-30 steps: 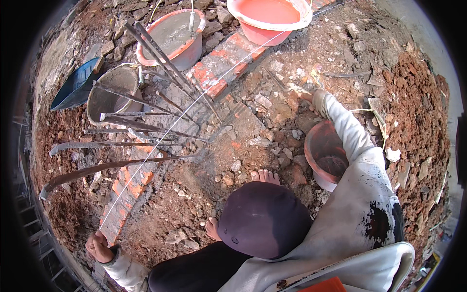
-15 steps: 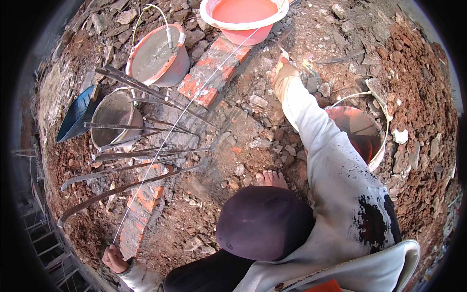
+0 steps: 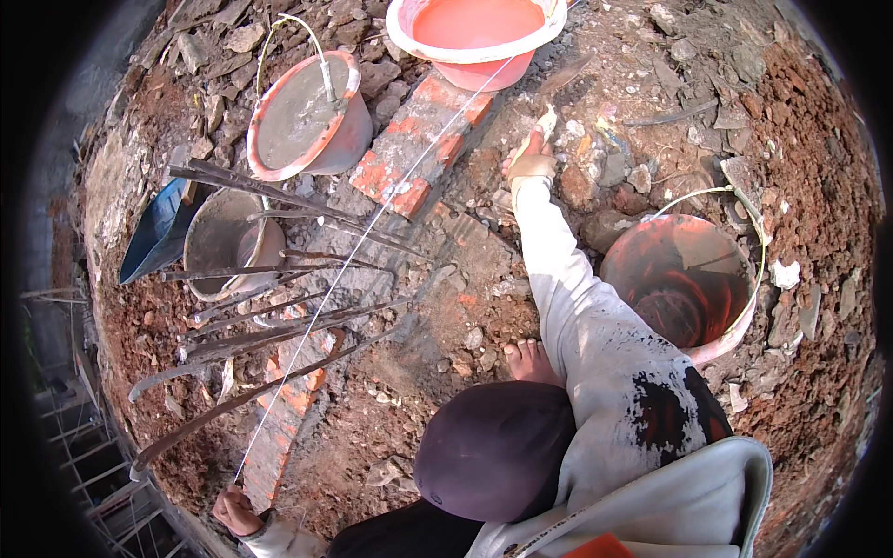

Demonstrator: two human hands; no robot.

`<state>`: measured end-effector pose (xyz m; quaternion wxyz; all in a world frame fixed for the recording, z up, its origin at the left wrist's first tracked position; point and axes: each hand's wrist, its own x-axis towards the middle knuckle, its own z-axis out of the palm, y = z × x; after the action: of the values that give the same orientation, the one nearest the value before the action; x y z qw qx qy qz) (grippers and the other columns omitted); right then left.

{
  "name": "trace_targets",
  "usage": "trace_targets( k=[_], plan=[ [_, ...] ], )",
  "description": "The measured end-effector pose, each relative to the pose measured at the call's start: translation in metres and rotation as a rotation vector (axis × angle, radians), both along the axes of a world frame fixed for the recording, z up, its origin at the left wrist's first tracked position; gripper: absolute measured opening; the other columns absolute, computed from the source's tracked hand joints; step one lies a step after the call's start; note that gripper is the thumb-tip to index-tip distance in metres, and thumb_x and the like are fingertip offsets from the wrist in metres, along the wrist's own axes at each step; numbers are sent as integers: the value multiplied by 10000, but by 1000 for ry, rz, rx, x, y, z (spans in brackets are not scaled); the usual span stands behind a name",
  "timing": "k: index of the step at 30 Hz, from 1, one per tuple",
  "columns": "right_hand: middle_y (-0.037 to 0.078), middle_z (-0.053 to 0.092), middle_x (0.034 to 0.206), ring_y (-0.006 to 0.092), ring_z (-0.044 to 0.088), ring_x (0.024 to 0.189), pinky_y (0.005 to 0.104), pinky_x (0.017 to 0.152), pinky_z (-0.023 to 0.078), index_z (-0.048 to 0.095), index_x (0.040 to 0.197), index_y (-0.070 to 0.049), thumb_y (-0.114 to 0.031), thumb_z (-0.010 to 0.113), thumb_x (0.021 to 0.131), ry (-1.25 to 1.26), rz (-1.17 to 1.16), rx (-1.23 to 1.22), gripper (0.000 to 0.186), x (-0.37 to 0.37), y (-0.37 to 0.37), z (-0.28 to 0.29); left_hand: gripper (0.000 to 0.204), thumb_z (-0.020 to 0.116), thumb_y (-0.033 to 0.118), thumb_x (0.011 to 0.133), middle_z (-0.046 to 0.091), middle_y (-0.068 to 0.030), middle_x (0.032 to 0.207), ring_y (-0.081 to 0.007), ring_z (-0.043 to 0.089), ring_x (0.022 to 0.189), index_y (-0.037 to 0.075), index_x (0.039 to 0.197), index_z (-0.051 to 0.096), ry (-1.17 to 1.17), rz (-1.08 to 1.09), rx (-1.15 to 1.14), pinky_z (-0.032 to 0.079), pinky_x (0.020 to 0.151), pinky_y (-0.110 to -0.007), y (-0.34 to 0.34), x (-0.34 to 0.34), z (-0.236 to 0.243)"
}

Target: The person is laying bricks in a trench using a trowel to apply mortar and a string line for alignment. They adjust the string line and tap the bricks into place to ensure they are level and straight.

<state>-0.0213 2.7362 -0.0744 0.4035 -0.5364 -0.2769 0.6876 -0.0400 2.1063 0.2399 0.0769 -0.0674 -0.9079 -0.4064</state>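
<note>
My left hand (image 3: 237, 511), low at the left, is closed on the end of a thin white string (image 3: 321, 309). The string runs taut up and to the right, over the brick row and across the pink basin (image 3: 473, 70). My right arm reaches forward, and the right hand (image 3: 530, 158) is closed round the pale handle of a trowel (image 3: 564, 76). Its narrow blade points away, just right of the basin. Below the string lie red bricks (image 3: 398, 191) with grey mortar on them. Several dark metal bars (image 3: 279, 330) stick out across the brick line.
A bucket of grey mortar (image 3: 307, 116) stands left of the bricks, with a smaller mortar-stained bucket (image 3: 233, 237) and a blue scoop (image 3: 158, 232) nearer. At the right is a reddish bucket (image 3: 684, 279) with a raised handle. Rubble and red soil (image 3: 800, 391) surround my bare foot (image 3: 533, 361).
My right hand with the trowel has drawn back slightly toward me, and its forearm has swung left, uncovering more of the reddish bucket. The left hand still holds the string. The view has shifted slightly.
</note>
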Motion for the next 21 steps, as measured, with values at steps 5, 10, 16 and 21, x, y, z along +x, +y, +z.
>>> trace_targets(
  k=[5, 10, 16, 21],
  plan=[
    [86, 502, 632, 185, 453, 410, 309, 415, 400, 456, 1007, -69, -559, 406, 831, -80, 205, -104, 524, -2, 20, -5, 348, 417, 126, 768, 210, 28, 421, -62, 194, 376, 96, 458, 262, -38, 14, 49, 133, 391, -250, 10, -11, -6],
    [79, 497, 647, 183, 440, 425, 328, 388, 370, 447, 1000, -110, -559, 432, 818, -39, 8, -159, 485, -1, 19, 8, 342, 412, 115, 762, 224, 25, 416, -58, 199, 369, 98, 453, 266, -51, 49, 34, 135, 388, -255, -10, -4, -2],
    [62, 484, 630, 162, 441, 447, 305, 425, 378, 433, 1028, -69, -526, 421, 843, -39, -119, 386, 492, -5, 38, 26, 383, 439, 219, 816, 212, 39, 451, -66, 168, 380, 116, 500, 249, -26, -14, -122, 126, 380, -262, -33, -20, -4],
    [123, 535, 694, 221, 446, 454, 398, 454, 382, 449, 1072, -45, -520, 497, 808, -52, 118, -337, 545, -7, 95, -32, 401, 451, 199, 826, 195, 27, 447, -68, 167, 378, 119, 498, 235, -20, 33, -4, 117, 386, -269, -27, -32, -14]
  ],
)
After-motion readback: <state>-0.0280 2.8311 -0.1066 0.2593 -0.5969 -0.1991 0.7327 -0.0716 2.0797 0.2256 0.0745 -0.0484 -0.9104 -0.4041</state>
